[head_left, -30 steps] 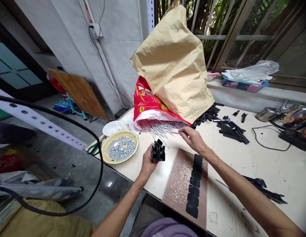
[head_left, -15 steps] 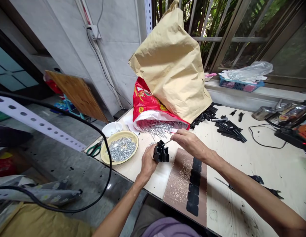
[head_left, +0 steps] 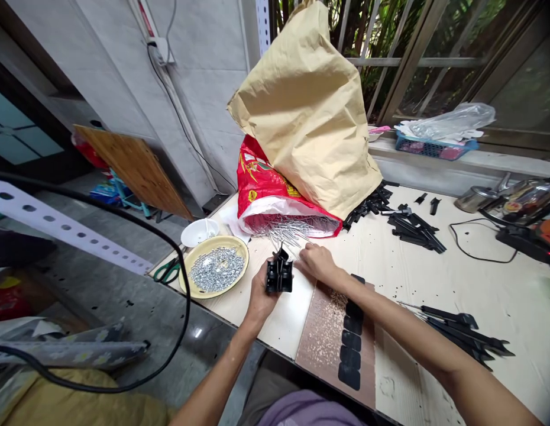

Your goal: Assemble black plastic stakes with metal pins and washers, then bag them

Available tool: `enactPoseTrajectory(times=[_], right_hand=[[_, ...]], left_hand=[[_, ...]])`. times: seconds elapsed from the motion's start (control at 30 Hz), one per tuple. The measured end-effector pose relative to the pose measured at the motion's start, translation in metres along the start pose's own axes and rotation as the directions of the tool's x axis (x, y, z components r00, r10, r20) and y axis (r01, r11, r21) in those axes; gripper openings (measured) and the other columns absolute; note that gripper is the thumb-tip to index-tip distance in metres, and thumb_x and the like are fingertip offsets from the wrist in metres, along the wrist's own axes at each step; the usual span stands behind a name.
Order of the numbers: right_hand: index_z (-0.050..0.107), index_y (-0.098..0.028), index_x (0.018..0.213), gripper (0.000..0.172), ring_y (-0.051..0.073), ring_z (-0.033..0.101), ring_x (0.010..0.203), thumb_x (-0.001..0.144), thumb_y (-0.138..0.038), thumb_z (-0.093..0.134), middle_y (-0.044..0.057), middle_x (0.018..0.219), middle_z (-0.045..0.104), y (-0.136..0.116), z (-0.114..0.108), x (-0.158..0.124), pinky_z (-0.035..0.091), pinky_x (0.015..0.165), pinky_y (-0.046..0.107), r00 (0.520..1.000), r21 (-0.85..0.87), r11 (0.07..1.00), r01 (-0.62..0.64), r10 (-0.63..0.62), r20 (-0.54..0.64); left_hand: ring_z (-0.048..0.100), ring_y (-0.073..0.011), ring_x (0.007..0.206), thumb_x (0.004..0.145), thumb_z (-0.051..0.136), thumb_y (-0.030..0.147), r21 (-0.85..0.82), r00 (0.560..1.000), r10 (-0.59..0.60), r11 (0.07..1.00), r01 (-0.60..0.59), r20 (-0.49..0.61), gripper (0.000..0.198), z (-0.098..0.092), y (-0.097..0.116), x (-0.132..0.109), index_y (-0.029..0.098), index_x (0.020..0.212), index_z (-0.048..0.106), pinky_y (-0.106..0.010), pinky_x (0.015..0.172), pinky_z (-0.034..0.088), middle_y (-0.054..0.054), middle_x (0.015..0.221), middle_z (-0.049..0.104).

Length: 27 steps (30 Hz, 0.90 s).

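Observation:
My left hand (head_left: 261,293) is closed around a small bundle of black plastic parts (head_left: 279,276), held upright above the table with their hollow ends facing me. A thin dark tip sticks up from the top of the bundle. My right hand (head_left: 318,263) is low by the tabletop, to the right of the bundle and apart from it. Its fingers are curled and the tips are partly hidden, so what they hold I cannot make out. Just beyond it, thin metal rods (head_left: 287,229) spill from a red bag (head_left: 257,177).
A yellow dish (head_left: 243,273) of small metal pieces stands left, beside a white bowl (head_left: 199,232) and scissors (head_left: 167,272). Flat black pieces (head_left: 349,358) line a brown board (head_left: 317,349). Black parts with rods (head_left: 468,334) lie right; more black parts (head_left: 414,231) lie behind.
My right hand has moved down and away from the black parts, where a thin rod ran between them before. The left hand has turned the bundle more upright and shifted slightly left.

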State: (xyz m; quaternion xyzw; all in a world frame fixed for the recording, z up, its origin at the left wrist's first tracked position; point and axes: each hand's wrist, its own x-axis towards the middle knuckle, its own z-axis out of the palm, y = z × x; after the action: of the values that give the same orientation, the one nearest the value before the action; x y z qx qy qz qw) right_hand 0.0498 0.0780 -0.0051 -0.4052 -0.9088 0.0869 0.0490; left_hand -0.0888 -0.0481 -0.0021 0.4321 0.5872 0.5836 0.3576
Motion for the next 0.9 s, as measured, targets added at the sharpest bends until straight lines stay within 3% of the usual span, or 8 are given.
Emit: enactPoseTrajectory(times=[0.1,0.2,0.33,0.43,0.67,0.73,0.8,0.9], right_hand=[[0.062,-0.014,0.084,0.017,0.022,0.053,0.095,0.088,-0.014,0.046,0.012,0.096,0.063,-0.003,0.013,-0.003,0.040,0.080,0.032,1.000,-0.088,0.996,-0.026,0.026,0.001],[0.060,-0.012,0.089,0.019,0.021,0.053,0.086,0.089,-0.011,0.041,0.012,0.091,0.062,0.006,-0.009,-0.014,0.040,0.076,0.032,0.996,-0.067,0.995,-0.080,0.076,-0.052],[0.057,-0.017,0.093,0.019,0.016,0.054,0.080,0.094,-0.026,0.040,0.006,0.088,0.060,0.021,-0.062,-0.033,0.042,0.073,0.029,0.938,0.235,0.960,0.155,-0.069,-0.338],[0.059,-0.018,0.092,0.021,0.016,0.053,0.083,0.094,-0.030,0.042,0.006,0.089,0.057,0.018,-0.089,-0.043,0.042,0.074,0.029,0.871,0.256,0.903,0.346,-0.208,-0.444],[0.064,-0.019,0.085,0.024,0.016,0.048,0.079,0.094,-0.029,0.044,0.005,0.080,0.055,-0.005,-0.095,-0.042,0.036,0.073,0.030,0.863,-0.003,0.918,0.397,-0.375,-0.339],[0.063,-0.020,0.096,0.019,0.016,0.050,0.080,0.092,-0.032,0.050,0.005,0.086,0.057,-0.006,-0.095,-0.037,0.038,0.074,0.030,0.854,0.096,0.879,0.466,-0.419,-0.309],[0.055,-0.019,0.114,0.032,0.014,0.053,0.082,0.088,-0.037,0.056,0.006,0.098,0.059,-0.001,-0.094,-0.028,0.041,0.074,0.027,0.861,0.274,0.830,0.485,-0.400,-0.313],[0.057,-0.017,0.111,0.029,0.013,0.056,0.085,0.089,-0.036,0.053,0.006,0.101,0.061,0.014,-0.079,-0.006,0.041,0.073,0.024,0.937,0.387,0.874,0.293,-0.184,-0.296]], left_hand=[[0.060,-0.0192,0.084,0.058,0.077,0.022,-0.171,0.993,-0.119,0.978,0.118,0.002,0.043,0.004,0.003,0.001,0.017,0.098,0.063,-0.031,0.080,0.046,-0.004,0.089,0.066],[0.062,-0.0184,0.081,0.059,0.077,0.028,-0.307,0.974,-0.226,0.927,0.216,0.005,0.047,0.004,0.000,0.004,0.015,0.102,0.062,-0.032,0.077,0.048,-0.006,0.092,0.066],[0.060,-0.0181,0.081,0.059,0.076,0.027,-0.049,0.990,-0.140,0.989,0.139,-0.004,0.038,0.002,-0.011,0.012,0.015,0.093,0.063,-0.030,0.076,0.047,-0.004,0.087,0.066],[0.059,-0.0177,0.081,0.063,0.072,0.024,0.152,1.000,0.014,0.988,-0.018,0.028,0.031,0.001,-0.019,0.017,0.016,0.092,0.061,-0.028,0.075,0.045,-0.001,0.086,0.065],[0.060,-0.0185,0.082,0.065,0.064,0.018,0.313,0.991,0.106,0.941,-0.127,0.082,0.031,0.003,-0.014,0.019,0.018,0.096,0.061,-0.026,0.074,0.043,0.000,0.086,0.066],[0.060,-0.0190,0.083,0.064,0.066,0.018,0.314,0.992,0.094,0.942,-0.115,0.082,0.033,0.002,-0.010,0.018,0.018,0.096,0.061,-0.026,0.074,0.043,-0.001,0.087,0.067],[0.060,-0.0192,0.082,0.064,0.068,0.021,0.284,0.995,0.076,0.955,-0.091,0.064,0.033,0.002,-0.005,0.017,0.017,0.095,0.061,-0.027,0.074,0.043,-0.001,0.087,0.067],[0.059,-0.0187,0.077,0.064,0.071,0.029,0.200,1.000,0.001,0.980,-0.004,0.018,0.031,0.001,0.005,0.016,0.016,0.090,0.061,-0.027,0.070,0.044,-0.002,0.083,0.065]])
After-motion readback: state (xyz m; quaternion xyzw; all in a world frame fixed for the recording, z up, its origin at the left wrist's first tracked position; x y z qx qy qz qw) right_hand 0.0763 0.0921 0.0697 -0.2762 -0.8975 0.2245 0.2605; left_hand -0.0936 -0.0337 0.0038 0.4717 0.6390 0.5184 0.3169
